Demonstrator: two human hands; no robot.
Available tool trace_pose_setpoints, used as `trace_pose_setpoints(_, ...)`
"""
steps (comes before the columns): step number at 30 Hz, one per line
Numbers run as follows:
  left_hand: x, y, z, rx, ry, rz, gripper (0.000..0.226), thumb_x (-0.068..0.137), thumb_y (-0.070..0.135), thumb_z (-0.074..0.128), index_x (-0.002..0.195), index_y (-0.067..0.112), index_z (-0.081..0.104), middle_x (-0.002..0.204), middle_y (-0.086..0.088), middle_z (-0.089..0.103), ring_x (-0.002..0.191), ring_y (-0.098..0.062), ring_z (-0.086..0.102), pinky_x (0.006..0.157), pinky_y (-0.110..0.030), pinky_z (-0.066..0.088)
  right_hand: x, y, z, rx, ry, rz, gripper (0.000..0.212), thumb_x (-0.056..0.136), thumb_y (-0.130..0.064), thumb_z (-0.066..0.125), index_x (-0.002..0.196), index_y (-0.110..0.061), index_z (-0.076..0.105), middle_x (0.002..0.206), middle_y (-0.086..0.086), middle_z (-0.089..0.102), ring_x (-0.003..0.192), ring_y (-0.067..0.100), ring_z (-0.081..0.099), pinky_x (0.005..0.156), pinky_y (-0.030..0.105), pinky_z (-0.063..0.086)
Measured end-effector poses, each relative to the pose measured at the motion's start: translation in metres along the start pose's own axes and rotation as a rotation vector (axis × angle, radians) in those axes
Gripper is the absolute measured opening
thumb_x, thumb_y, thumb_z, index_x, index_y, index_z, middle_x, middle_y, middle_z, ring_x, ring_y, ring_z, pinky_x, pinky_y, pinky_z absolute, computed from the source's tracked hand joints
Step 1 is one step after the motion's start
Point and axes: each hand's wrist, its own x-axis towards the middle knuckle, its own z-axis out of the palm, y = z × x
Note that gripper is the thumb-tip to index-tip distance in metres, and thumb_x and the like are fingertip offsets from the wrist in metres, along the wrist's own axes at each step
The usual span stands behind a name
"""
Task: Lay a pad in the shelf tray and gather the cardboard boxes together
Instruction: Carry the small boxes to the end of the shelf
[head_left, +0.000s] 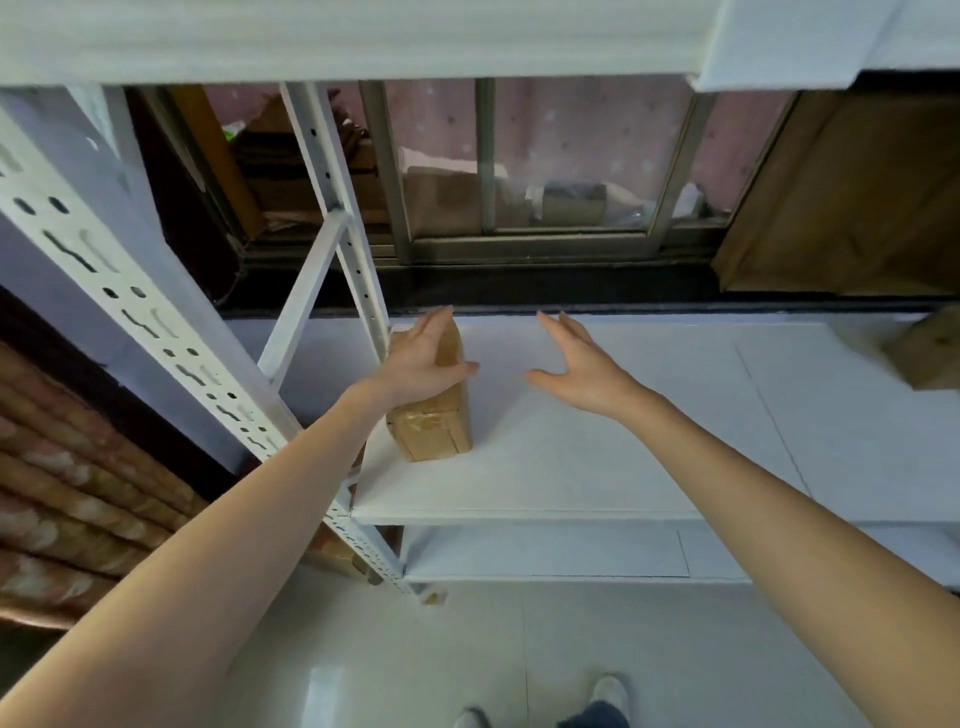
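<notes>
A narrow brown cardboard box (434, 410), wrapped in glossy tape, stands near the left end of the white shelf tray (519, 514), its long side running from front to back and its far end close to the tray's rear edge. Under it lies a thin white pad (597, 447) that covers the left and middle of the tray; a fine seam to the right marks where this sheet meets the next white surface. The left hand (423, 361) rests flat on top of the box with the fingers stretched toward the back and the thumb out to the right — laid over it rather than closed around it. The right hand (579, 366) hovers just above the pad, a little to the right of the box, palm turned leftward, fingers spread wide and holding nothing. At the far right edge of the tray sits a second brown cardboard box (930, 345), only partly in view and well apart from the first. A white perforated steel upright (171, 338) of the shelving slants down the left side, and a lower white shelf (545, 553) shows beneath the tray. Behind the shelving is a grey-framed sliding window (519, 171). Below, on the pale glossy floor tiles (415, 665), the toes of white shoes (610, 693) appear — the person's own.
</notes>
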Motion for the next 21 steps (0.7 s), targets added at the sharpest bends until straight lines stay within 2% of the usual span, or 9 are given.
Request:
trace_pose_setpoints(4,0.008,0.066,0.020,-0.016,-0.005,0.069,0.089,0.085,0.046,0.062,0.151,0.026,0.006,0.160,0.003,0.004,0.147,-0.022,0.009,0.115,-0.039,0.020,-0.036,0.033,-0.048,-0.014,0.083,0.066,0.078,0.088,-0.032,0.059,0.149,-0.028,0.011,0.160,0.002,-0.002,0.147,0.019,0.008,0.114,0.033,0.019)
trace_pose_setpoints(11,0.014,0.205,0.078,-0.034,-0.074,0.305,0.094,0.084,0.045,0.064,0.152,0.017,0.005,0.160,-0.001,0.005,0.146,-0.019,0.009,0.115,-0.030,0.014,-0.114,0.110,-0.144,-0.035,0.238,0.164,0.079,0.087,-0.033,0.060,0.149,-0.029,0.011,0.160,-0.001,-0.001,0.146,0.020,0.010,0.116,0.036,0.022)
trace_pose_setpoints(21,0.015,0.424,0.210,-0.045,-0.181,0.495,0.099,0.081,0.053,0.063,0.152,0.020,0.002,0.160,0.002,0.002,0.147,-0.018,0.006,0.116,-0.033,0.015,-0.251,0.269,-0.288,-0.069,0.430,0.277,0.083,0.085,-0.038,0.063,0.150,-0.025,0.012,0.160,0.002,0.002,0.147,0.020,0.009,0.111,0.031,0.024)
